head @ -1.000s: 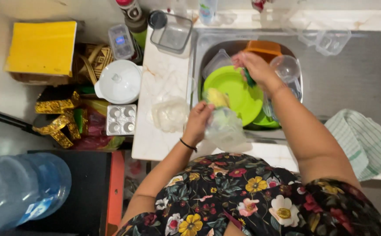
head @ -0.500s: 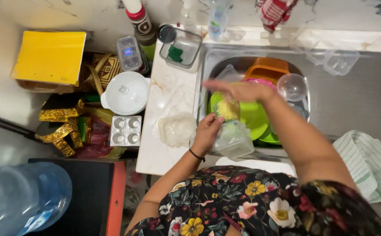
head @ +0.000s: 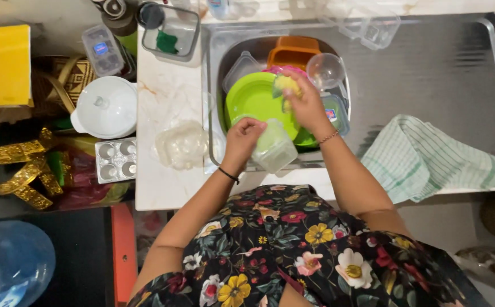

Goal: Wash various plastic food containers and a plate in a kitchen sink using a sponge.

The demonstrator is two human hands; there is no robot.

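My left hand (head: 243, 138) grips a clear plastic container (head: 274, 149) over the near edge of the steel sink (head: 216, 51). My right hand (head: 305, 105) is closed on a yellow sponge (head: 286, 85), held just above the container. Below them in the sink lie a green plate (head: 253, 99), an orange container (head: 293, 51), a clear glass bowl (head: 324, 69) and several plastic boxes.
A green-striped towel (head: 429, 156) lies on the drainboard at right. Left of the sink, the counter (head: 162, 187) holds a crumpled plastic bag (head: 182, 145) and a clear tray (head: 170, 34). Farther left are a white lidded pot (head: 106, 107), a metal mould tray (head: 115, 159) and a blue water jug (head: 9, 267).
My right hand has drawn back from the far side of the sink with the sponge and now sits close above the container. My left hand still holds the container.
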